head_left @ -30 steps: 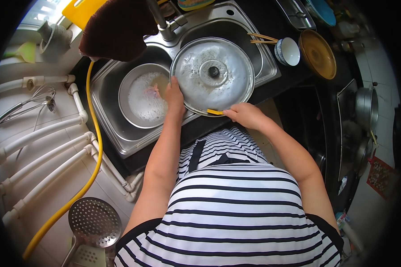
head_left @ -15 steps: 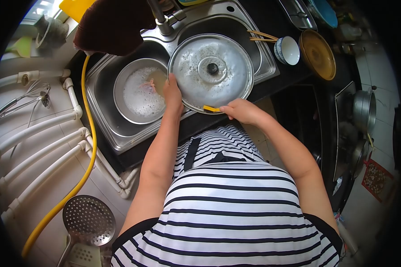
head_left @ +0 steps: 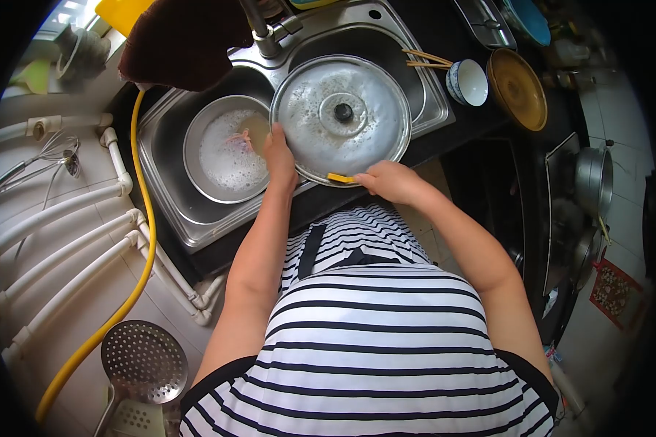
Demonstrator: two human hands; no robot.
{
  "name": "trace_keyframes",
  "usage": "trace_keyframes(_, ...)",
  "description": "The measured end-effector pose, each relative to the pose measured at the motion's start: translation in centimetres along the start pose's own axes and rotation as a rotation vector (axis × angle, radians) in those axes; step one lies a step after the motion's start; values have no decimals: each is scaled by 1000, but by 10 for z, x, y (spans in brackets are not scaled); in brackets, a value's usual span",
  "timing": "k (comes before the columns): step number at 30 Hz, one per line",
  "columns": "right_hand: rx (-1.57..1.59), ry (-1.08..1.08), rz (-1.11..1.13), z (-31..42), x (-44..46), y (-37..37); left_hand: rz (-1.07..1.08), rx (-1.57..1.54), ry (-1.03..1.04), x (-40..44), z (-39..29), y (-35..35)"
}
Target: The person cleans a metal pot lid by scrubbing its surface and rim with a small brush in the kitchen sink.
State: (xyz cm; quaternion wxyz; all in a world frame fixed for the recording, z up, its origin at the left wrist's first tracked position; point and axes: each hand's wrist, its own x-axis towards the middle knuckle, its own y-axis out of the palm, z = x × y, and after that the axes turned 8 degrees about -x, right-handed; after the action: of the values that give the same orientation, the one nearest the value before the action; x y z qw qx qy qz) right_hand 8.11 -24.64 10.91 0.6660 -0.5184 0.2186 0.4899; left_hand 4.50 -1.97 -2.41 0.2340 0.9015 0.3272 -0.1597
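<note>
A round metal pot lid (head_left: pixel 313 98) with a black knob is held over the front of the sink, foam spots on its top. My left hand (head_left: pixel 279 159) is closed on its left rim. At the lid's near edge, my right hand (head_left: pixel 391 181) is closed around a small yellow brush (head_left: pixel 340 178), whose dark underside is at the rim. Left of the lid, a metal basin (head_left: pixel 194 164) of soapy water sits in the left sink bowl. Something pinkish (head_left: pixel 239 138) lies in the suds; its kind is unclear.
A faucet (head_left: pixel 268 40) rises behind the double sink (head_left: pixel 180 218). On the right counter are a white bowl (head_left: pixel 472 84), wooden chopsticks (head_left: pixel 428 60) and a brown plate (head_left: pixel 517 91). A yellow hose (head_left: pixel 148 240), whisk (head_left: pixel 33 164) and skimmer (head_left: pixel 144 360) are at the left wall.
The lid and both hands appear slightly further left, along with a small shift of the whole view. Both hands keep their grips, and the brush stays by the near rim.
</note>
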Motion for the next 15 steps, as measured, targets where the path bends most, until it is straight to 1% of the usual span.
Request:
trace_keyframes(2,41,-52,-94,20,19,14,1,-23,9,-3,-3,4)
trace_keyframes(3,43,-54,-94,31,29,21,0,-45,17,-5,-6,6)
trace_keyframes(4,69,-48,-166,42,39,28,-1,-42,18,-8,-9,7)
trace_keyframes(5,94,-43,-238,47,45,31,-14,-32,5,-10,-12,8)
trace_keyframes(6,97,-45,-239,44,47,31,-26,-22,-6,-11,-14,9)
trace_keyframes(8,146,-126,-148,29,46,27,-14,-33,12,-10,-10,6)
trace_keyframes(9,148,-122,-154,21,36,20,-3,-51,30,-8,-8,7)
trace_keyframes(11,-18,-37,-7,7,7,0,-10,-49,13,-6,-6,6)
trace_keyframes(12,-21,-35,-7,4,0,-4,-26,-43,-1,-6,-6,6)
trace_keyframes(14,-8,51,13,3,-7,-9,-16,-43,-12,-5,-5,4)
trace_keyframes(15,-6,12,-8,5,1,-4,-5,-39,-21,-5,-6,4)
